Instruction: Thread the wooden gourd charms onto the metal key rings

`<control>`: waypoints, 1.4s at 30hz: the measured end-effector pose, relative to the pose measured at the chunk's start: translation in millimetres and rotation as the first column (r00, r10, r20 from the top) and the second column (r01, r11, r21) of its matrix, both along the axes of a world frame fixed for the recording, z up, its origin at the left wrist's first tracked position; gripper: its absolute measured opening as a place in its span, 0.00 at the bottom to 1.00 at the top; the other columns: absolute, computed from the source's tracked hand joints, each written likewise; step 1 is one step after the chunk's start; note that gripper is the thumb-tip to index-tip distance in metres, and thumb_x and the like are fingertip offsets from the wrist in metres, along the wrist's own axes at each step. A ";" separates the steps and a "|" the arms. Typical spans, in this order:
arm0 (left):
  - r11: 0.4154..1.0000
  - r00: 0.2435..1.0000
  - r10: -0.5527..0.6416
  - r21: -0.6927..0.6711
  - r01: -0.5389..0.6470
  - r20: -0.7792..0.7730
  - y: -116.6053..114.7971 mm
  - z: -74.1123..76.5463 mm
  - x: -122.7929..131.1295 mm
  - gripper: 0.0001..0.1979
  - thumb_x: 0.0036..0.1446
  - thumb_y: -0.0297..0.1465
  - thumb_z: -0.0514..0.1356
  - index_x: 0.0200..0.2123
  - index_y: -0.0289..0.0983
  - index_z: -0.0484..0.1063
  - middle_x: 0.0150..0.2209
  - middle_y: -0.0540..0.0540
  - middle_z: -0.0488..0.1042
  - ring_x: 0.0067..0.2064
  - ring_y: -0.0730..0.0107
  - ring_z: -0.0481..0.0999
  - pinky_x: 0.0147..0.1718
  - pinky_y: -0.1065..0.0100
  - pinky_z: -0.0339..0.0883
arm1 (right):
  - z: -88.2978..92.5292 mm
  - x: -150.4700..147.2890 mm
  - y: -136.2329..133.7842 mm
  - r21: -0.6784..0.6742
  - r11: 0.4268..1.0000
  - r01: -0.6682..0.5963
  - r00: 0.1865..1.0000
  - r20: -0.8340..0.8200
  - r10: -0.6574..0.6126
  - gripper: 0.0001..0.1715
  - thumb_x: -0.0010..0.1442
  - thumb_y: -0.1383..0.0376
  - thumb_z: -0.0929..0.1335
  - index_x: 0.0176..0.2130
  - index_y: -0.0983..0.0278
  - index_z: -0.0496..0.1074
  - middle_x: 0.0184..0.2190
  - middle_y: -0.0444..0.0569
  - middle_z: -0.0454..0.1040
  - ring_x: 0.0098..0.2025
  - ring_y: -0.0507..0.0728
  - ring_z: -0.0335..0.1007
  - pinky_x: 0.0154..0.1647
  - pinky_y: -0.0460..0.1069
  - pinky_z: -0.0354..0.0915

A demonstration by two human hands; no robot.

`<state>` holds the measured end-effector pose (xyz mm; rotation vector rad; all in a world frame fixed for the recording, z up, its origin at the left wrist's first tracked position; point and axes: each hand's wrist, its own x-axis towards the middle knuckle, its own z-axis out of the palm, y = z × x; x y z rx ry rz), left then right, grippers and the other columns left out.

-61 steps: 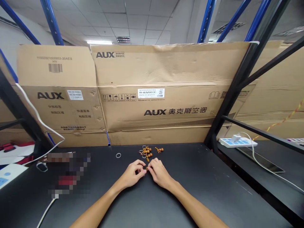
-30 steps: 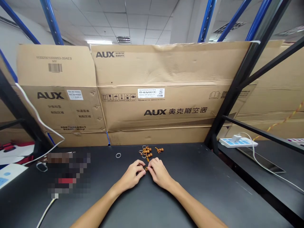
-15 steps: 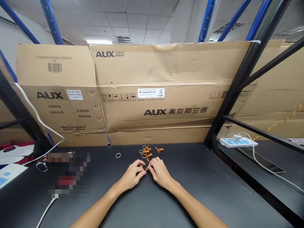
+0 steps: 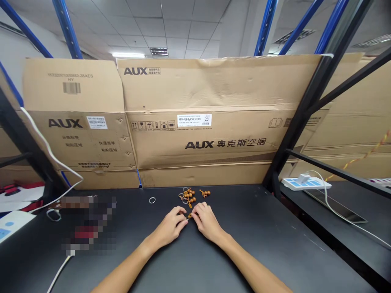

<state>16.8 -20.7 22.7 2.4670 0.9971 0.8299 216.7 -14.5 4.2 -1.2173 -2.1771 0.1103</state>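
Observation:
My left hand (image 4: 172,224) is closed in a pinch, with a small pale glint of a metal key ring at its thumb and fingertip. Opposite it, my right hand (image 4: 206,219) pinches a small gourd pendant, of which only some brown cord (image 4: 190,216) shows between the fingertips. My fingers hide the rest of both. Just beyond my hands lie several brown gourd keychains (image 4: 188,194) with metal rings, in a small heap. A single gourd pendant (image 4: 205,193) lies to their right. One loose metal ring (image 4: 152,200) rests on the black table, left of the heap.
Cardboard panels (image 4: 201,91) stand along the back of the black table (image 4: 171,264). At the left are a blurred patch (image 4: 88,221) and white cables. Black rack posts (image 4: 301,110) rise at the sides. A power strip (image 4: 305,182) and a phone-like dark slab (image 4: 336,205) lie at the right.
My hands stay nearly in place, with only a slight shift of the brown cord at the fingertips. The keychains and loose ring have not moved.

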 end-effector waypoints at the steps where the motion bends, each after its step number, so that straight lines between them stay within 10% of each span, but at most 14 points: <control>1: 0.999 1.000 0.029 0.016 -0.029 -0.003 1.1 -1.2 -0.8 0.11 0.63 0.31 0.52 0.36 0.39 0.74 0.47 0.43 0.68 0.46 0.64 0.70 0.50 0.62 0.64 | 1.4 0.8 -0.1 0.013 1.000 0.007 1.000 -0.013 -0.007 0.07 0.65 0.67 0.61 0.35 0.61 0.66 0.36 0.49 0.70 0.40 0.58 0.63 0.39 0.52 0.60; 10: 0.985 0.982 0.106 0.154 -0.082 -0.158 -1.9 2.9 -1.8 0.05 0.61 0.30 0.55 0.36 0.39 0.70 0.38 0.45 0.70 0.40 0.62 0.69 0.43 0.60 0.64 | 6.9 3.2 -5.4 0.013 0.992 -0.124 0.991 0.053 0.123 0.09 0.63 0.63 0.64 0.30 0.61 0.69 0.30 0.46 0.70 0.36 0.56 0.64 0.38 0.50 0.60; 18: 0.974 0.963 0.195 0.149 -0.169 -0.183 4.8 -3.4 -7.7 0.17 0.62 0.37 0.55 0.53 0.39 0.68 0.55 0.41 0.68 0.56 0.55 0.65 0.55 0.53 0.59 | 1.4 5.6 -0.6 -0.013 1.000 -0.016 0.999 0.047 0.017 0.14 0.61 0.60 0.67 0.47 0.61 0.70 0.48 0.54 0.69 0.49 0.61 0.64 0.48 0.56 0.62; 36: 0.948 0.939 0.269 0.230 -0.219 -0.215 8.3 -8.8 -10.6 0.18 0.62 0.40 0.53 0.51 0.40 0.69 0.54 0.42 0.69 0.56 0.57 0.67 0.55 0.55 0.61 | 1.4 7.7 0.7 -0.027 0.999 0.027 0.999 0.044 -0.026 0.13 0.61 0.60 0.67 0.46 0.60 0.71 0.48 0.52 0.70 0.50 0.60 0.64 0.50 0.54 0.62; 42: 0.826 0.792 0.548 0.319 -0.464 -0.268 19.3 -14.0 -19.5 0.24 0.61 0.41 0.52 0.52 0.29 0.69 0.56 0.32 0.66 0.59 0.47 0.63 0.57 0.51 0.56 | -1.7 24.3 20.8 0.066 0.979 0.193 0.979 0.056 -0.197 0.15 0.62 0.65 0.63 0.49 0.63 0.70 0.51 0.54 0.69 0.55 0.62 0.61 0.53 0.56 0.60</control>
